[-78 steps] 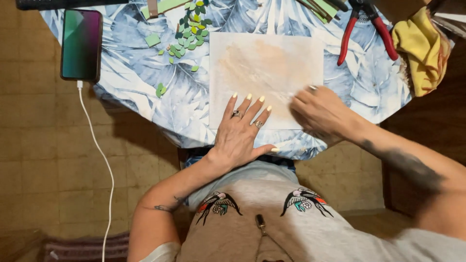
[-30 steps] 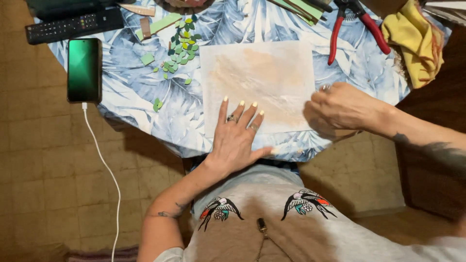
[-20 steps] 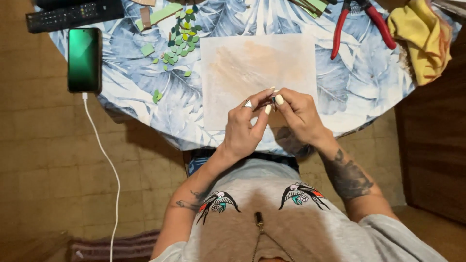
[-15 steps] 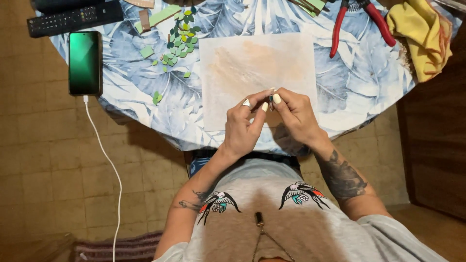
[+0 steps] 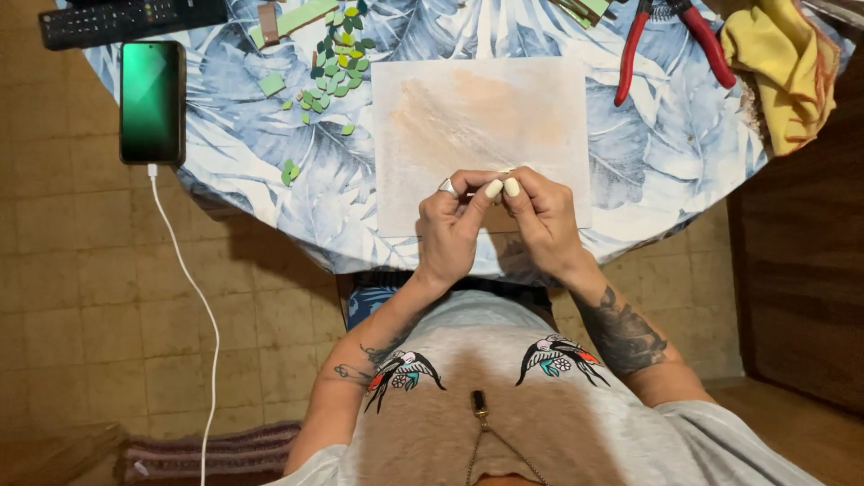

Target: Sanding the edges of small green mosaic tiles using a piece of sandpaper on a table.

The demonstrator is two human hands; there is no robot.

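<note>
My left hand (image 5: 452, 227) and my right hand (image 5: 544, 219) are brought together over the near edge of a pale rectangular sheet (image 5: 477, 126) smeared with orange-brown. The fingertips of both hands pinch something very small between them; it is too small to make out. The sheet lies flat on a round table covered with a blue leaf-print cloth (image 5: 630, 171).
A heap of small green pieces (image 5: 331, 72) lies left of the sheet. A phone (image 5: 152, 101) with a white cable (image 5: 193, 297) sits at the table's left edge, a remote control (image 5: 117, 18) beyond it. Red-handled pliers (image 5: 670, 36) and a yellow cloth (image 5: 778, 67) lie to the right.
Earlier my left hand lay flat on the sheet's near edge and my right hand rested at its right side. Both have lifted and met, fingertips pinched together.
</note>
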